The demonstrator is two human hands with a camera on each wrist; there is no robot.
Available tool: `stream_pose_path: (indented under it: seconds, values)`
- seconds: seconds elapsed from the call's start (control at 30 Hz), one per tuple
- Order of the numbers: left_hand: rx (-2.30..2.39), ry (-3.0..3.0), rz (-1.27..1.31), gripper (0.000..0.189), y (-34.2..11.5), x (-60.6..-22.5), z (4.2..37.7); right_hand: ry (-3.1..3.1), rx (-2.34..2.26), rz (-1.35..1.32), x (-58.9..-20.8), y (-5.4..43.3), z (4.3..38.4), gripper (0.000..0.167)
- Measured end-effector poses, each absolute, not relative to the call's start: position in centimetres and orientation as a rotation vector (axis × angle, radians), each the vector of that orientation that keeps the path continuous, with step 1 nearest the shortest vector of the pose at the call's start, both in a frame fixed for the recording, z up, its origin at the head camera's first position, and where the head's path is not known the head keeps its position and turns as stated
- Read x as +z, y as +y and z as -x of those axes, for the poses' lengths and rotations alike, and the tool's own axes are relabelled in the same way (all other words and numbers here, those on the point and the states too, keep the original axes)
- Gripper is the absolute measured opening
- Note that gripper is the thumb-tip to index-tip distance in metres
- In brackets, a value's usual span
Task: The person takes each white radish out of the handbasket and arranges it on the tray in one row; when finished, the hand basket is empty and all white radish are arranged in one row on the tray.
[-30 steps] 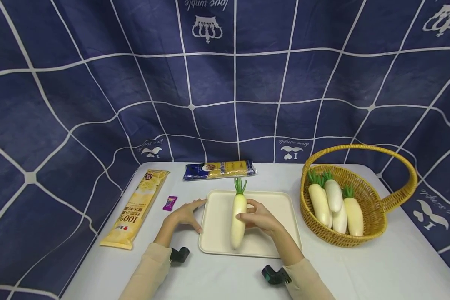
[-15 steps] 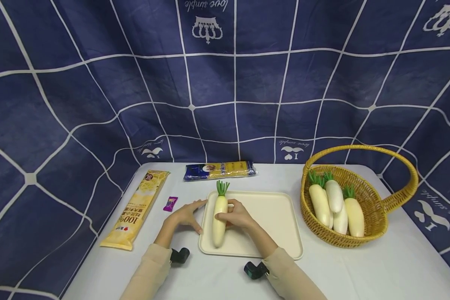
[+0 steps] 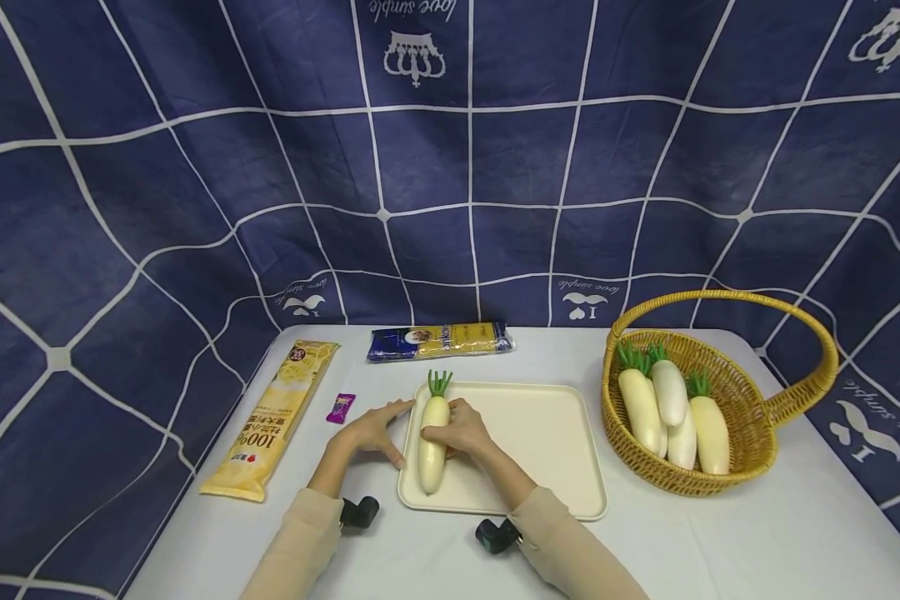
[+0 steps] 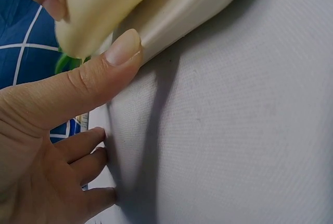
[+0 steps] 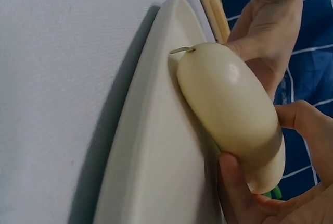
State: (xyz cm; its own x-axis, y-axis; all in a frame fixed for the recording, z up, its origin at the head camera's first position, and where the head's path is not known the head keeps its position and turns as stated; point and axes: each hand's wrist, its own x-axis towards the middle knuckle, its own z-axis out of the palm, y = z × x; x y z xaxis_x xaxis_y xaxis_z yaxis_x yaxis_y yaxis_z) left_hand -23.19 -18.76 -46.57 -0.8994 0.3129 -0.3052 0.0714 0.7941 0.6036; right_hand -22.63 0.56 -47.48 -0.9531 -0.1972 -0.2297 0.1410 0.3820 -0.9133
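A white radish (image 3: pixel 432 457) with short green stems lies lengthwise at the left side of a cream tray (image 3: pixel 540 442). My right hand (image 3: pixel 467 430) grips it from the right, thumb across its top. The right wrist view shows the radish (image 5: pixel 229 94) end-on, its thin root tip over the tray near the rim. My left hand (image 3: pixel 372 432) stands at the tray's left edge with thumb and fingers spread. In the left wrist view its thumb (image 4: pixel 78 86) touches the tray rim, while the other fingers reach toward the white cloth. It holds nothing.
A wicker basket (image 3: pixel 735 392) with a tall handle stands at the right, holding several white radishes (image 3: pixel 669 392). Left lies a long yellow pasta packet (image 3: pixel 273 421), beside a small purple wrapped sweet (image 3: pixel 341 408). A blue-and-yellow spaghetti packet (image 3: pixel 441 341) lies behind the tray.
My right hand has carried the radish leftward from the tray's middle to its left side, and a little lower. The left hand has stayed at the tray's edge.
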Motion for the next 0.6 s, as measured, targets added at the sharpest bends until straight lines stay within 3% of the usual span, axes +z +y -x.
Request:
stream_pose_path:
  seconds: [0.27,0.6]
  values:
    - [0.852,2.592,-0.294,0.108,-18.64,-46.50,23.22,2.437,-1.486,0.065,-47.49,0.28,22.62,0.066]
    - [0.837,2.597,-0.299,0.108,-18.71,-46.60,23.24,2.542,-1.412,0.121,-47.20,0.47,21.83,0.089]
